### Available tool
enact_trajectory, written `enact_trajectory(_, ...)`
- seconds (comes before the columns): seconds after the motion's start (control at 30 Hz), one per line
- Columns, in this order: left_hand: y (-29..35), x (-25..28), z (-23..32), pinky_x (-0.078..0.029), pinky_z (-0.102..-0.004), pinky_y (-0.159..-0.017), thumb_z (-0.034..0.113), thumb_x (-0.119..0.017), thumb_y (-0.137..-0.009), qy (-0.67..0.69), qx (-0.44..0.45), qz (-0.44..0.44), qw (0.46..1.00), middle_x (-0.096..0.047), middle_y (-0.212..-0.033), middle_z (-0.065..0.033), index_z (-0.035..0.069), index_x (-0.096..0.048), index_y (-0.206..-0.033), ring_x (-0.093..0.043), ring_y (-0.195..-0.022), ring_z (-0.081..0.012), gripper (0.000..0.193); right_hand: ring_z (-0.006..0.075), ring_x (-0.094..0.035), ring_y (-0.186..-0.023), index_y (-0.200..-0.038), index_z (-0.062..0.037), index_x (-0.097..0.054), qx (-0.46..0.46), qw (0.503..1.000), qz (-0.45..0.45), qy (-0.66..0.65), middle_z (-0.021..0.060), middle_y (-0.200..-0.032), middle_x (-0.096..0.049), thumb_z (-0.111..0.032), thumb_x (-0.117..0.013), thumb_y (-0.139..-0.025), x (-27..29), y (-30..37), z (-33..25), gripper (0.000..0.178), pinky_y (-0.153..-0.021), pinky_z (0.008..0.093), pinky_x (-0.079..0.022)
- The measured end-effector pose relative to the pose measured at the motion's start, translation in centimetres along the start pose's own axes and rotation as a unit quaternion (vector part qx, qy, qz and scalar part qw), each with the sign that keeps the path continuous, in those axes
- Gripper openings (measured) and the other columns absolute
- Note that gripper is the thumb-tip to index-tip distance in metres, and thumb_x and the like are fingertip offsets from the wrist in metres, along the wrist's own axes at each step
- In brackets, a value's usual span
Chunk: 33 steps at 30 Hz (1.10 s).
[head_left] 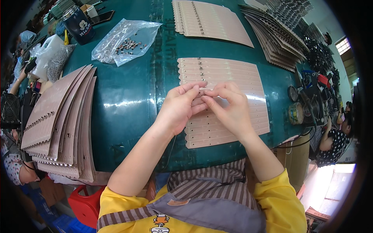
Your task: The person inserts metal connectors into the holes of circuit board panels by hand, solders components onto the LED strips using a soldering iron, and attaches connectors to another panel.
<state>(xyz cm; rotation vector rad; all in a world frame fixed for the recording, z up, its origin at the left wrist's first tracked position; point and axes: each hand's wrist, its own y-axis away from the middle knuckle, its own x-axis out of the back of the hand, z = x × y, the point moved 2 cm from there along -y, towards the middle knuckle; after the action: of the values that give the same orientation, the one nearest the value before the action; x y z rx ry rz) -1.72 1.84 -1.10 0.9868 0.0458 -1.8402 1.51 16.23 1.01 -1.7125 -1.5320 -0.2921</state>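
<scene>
A pale pinkish panel of narrow strips lies on the table in front of me, with a row of small dark parts on its upper left. My left hand is over the panel's left side, palm partly up and fingers curled in a pinch. Close against it, my right hand brings thumb and forefinger together. The fingertips of both hands meet around something tiny, too small to name. Beyond them, a clear plastic bag holds a scatter of small dark and reddish parts.
Stacks of similar panels stand at the left, far middle and far right of the green table. A dark blue bottle is at the far left. Right of me are a round tin and cables. Other people sit at both sides.
</scene>
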Motion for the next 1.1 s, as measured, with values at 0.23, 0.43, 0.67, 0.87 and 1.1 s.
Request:
enact_trajectory(0.23, -0.2, 0.1, -0.6, -0.05, -0.0348, -0.092, 0.015, -0.04, -0.099, 0.006, 0.003, -0.003, 1.0, -0.056, -0.116, -0.0203, -0.008, -0.044, -0.123, -0.059, -0.104, -0.0242, 0.034, 0.0225, -0.061, -0.082, -0.082, -0.0033, -0.068, 0.009, 0.999, 0.012, -0.037, 0.0072, -0.083, -0.065, -0.003, -0.069, -0.075, 0.2, 0.7, 0.6, 0.007, -0.072, 0.0309, -0.049)
enact_trajectory(0.43, -0.3, 0.4, -0.4, -0.05, -0.0352, -0.094, 0.018, -0.043, -0.098, -0.014, -0.031, 0.037, 0.999, -0.054, -0.118, -0.023, -0.011, -0.042, -0.122, -0.058, -0.108, -0.0275, 0.037, 0.0198, -0.063, -0.078, -0.082, -0.0012, -0.066, -0.016, 0.999, -0.016, -0.047, 0.0077, -0.084, -0.065, 0.0, -0.068, -0.076, 1.2, 1.9, 0.8, 0.007, -0.07, 0.029, -0.05)
enact_trajectory(0.67, -0.2, 0.4, 0.4, -0.051, -0.0341, -0.093, 0.021, -0.047, -0.097, 0.003, -0.071, 0.075, 0.995, -0.055, -0.117, -0.0223, -0.008, -0.047, -0.111, -0.058, -0.108, -0.0271, 0.032, 0.0188, -0.063, -0.075, -0.083, -0.0001, -0.065, -0.064, 0.993, -0.075, -0.066, 0.0083, -0.081, -0.064, 0.0, -0.068, -0.076, 0.5, 2.9, 1.3, 0.008, -0.066, 0.0273, -0.052)
enact_trajectory(0.87, -0.3, 1.1, 0.4, -0.054, -0.028, -0.082, 0.022, -0.058, -0.092, -0.022, -0.079, 0.115, 0.99, -0.062, -0.101, -0.0143, -0.004, -0.054, -0.107, -0.063, -0.093, -0.0196, 0.03, 0.022, -0.061, -0.077, -0.083, -0.0017, -0.065, 0.01, 0.996, -0.089, 0.005, 0.0083, -0.079, -0.063, 0.001, -0.069, -0.073, 1.3, 2.3, 0.7, 0.01, -0.066, 0.0304, -0.05)
enact_trajectory(1.1, -0.2, 1.0, 0.6, -0.055, -0.0256, -0.079, 0.021, -0.062, -0.089, 0.006, -0.075, 0.124, 0.989, -0.063, -0.099, -0.0131, -0.005, -0.055, -0.107, -0.063, -0.09, -0.0175, 0.033, 0.0238, -0.058, -0.076, -0.081, -0.0044, -0.065, 0.019, 0.991, -0.135, 0.002, 0.0074, -0.077, -0.062, -0.002, -0.071, -0.071, 1.3, 2.5, 1.2, 0.012, -0.067, 0.032, -0.048)
